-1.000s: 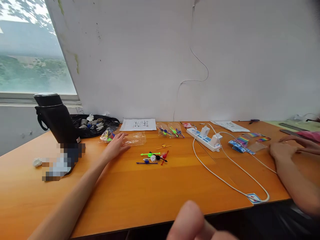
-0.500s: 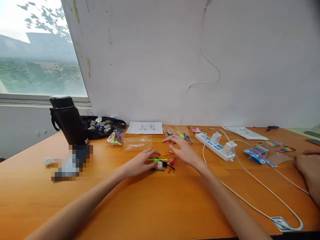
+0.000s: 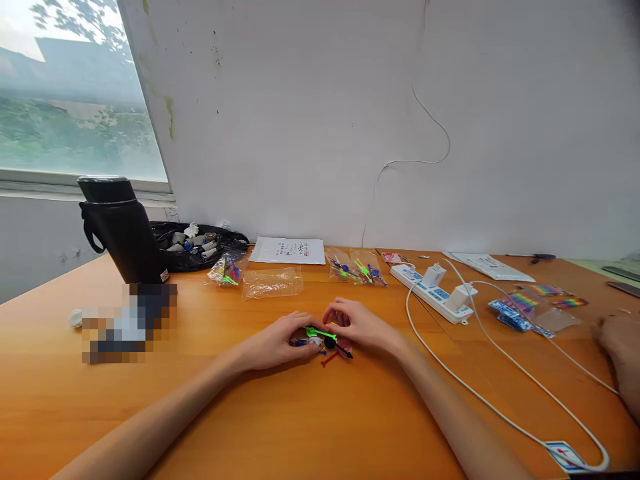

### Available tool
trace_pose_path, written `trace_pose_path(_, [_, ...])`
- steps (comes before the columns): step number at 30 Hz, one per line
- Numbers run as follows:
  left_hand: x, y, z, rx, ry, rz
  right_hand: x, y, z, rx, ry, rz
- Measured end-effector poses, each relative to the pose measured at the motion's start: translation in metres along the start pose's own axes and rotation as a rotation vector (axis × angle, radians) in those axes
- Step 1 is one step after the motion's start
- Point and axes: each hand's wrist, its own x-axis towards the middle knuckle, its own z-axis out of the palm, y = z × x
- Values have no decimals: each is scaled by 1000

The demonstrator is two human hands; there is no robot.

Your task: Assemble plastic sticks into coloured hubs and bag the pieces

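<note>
A small pile of plastic pieces lies between my hands: a bright green clock-hand-shaped piece (image 3: 323, 333), a black arrow-tipped piece (image 3: 345, 350), a red piece (image 3: 329, 360), and blue and white bits. My left hand (image 3: 277, 340) rests on the table at the pile's left, fingers curved around its edge and thumb apart from them. On the far right side of the pile, my right hand (image 3: 357, 325) has its fingers curled in toward the thumb, close to the green piece. A trace of yellow shows by its fingertips; what they hold is hidden.
Clear bags of coloured pieces (image 3: 367, 268) and a flat clear bag (image 3: 273, 283) lie beyond. A black bottle (image 3: 123, 233) stands left. To the right are a white power strip (image 3: 435, 293), looping white cables, rainbow packets (image 3: 525, 301) and another person's hand (image 3: 617, 343).
My right hand has come down and closer to the pile, its fingers curling in. My left hand has settled lower beside the pieces. The green piece now slants, and the camera view has shifted slightly.
</note>
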Motion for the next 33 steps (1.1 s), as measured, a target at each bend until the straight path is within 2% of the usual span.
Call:
trace_pose_path(5, [-1,-3,-14,-58,-79,0,-1,-9,5,3,-4,-2])
trace_pose_path(7, [-2,-11,-27,55,48,-4,-2,-8,5,51,1,34])
trace_pose_path(9, [-4,-25,-41,307,268,4,-2,-8,6,100,8,68])
trace_pose_path(11, [-8,-43,-54,549,363,-17,-3,-7,6,123,17,83])
trace_pose_path(13, [-14,-64,-65,684,377,-78,-3,-7,6,132,23,93])
trace_pose_path(16, [-21,-91,-75,762,343,-164,-2,-8,6,136,29,114])
trace_pose_path(19, [-23,-105,-80,798,335,-190,-2,-9,5,135,31,123])
trace_pose_path(23, [-22,-102,-82,817,296,-175,-2,-7,5,147,16,137])
trace_pose_path(28, [-21,-84,-76,819,218,-166,0,-5,4,170,-4,159])
trace_pose_path(33, [-18,-71,-70,771,236,-137,1,-6,5,159,-1,163])
